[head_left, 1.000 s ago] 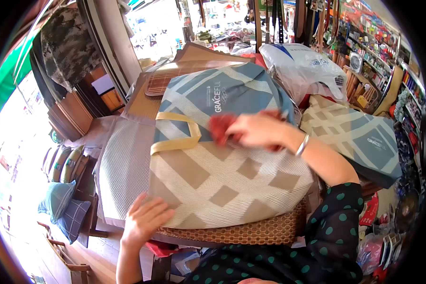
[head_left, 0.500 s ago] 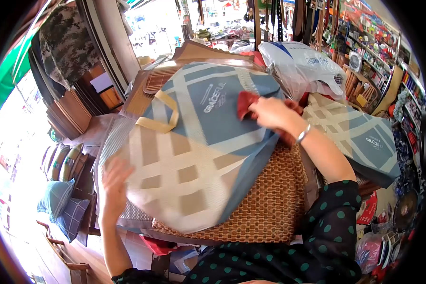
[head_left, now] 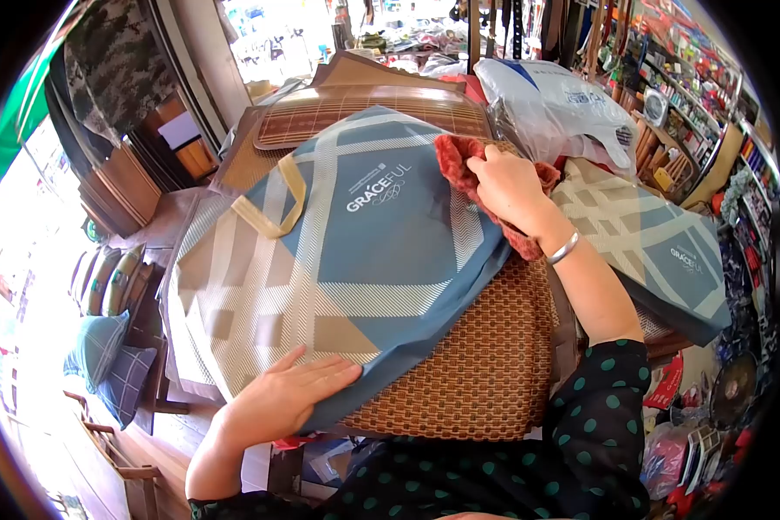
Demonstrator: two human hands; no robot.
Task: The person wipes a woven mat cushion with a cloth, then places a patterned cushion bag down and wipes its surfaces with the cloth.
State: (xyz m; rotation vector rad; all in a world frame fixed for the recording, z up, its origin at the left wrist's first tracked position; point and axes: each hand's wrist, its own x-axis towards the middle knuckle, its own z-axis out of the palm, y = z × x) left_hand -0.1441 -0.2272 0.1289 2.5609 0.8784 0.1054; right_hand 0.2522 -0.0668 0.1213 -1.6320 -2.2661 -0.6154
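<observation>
A large blue and beige bag (head_left: 381,251) printed "GRACEFUL" lies flat across a pile of woven mats (head_left: 468,364). Its yellow-beige handle (head_left: 273,208) loops out on the left part of the upper face. My left hand (head_left: 290,394) rests on the bag's near edge, fingers stretched out and palm down. In my right hand (head_left: 507,186) a crumpled red cloth (head_left: 459,165) is gripped at the bag's upper right corner; part of it hangs below the wrist.
A second bag (head_left: 641,243) of the same print lies to the right. Behind it sits a white plastic package (head_left: 555,104). Blue cushions (head_left: 100,347) are stacked at the left, near a wooden rail. Crowded shelves (head_left: 685,95) line the right side.
My left hand has come down from the left side onto the bag's near edge. The bag has shifted left and turned. My right hand with the cloth has moved slightly right.
</observation>
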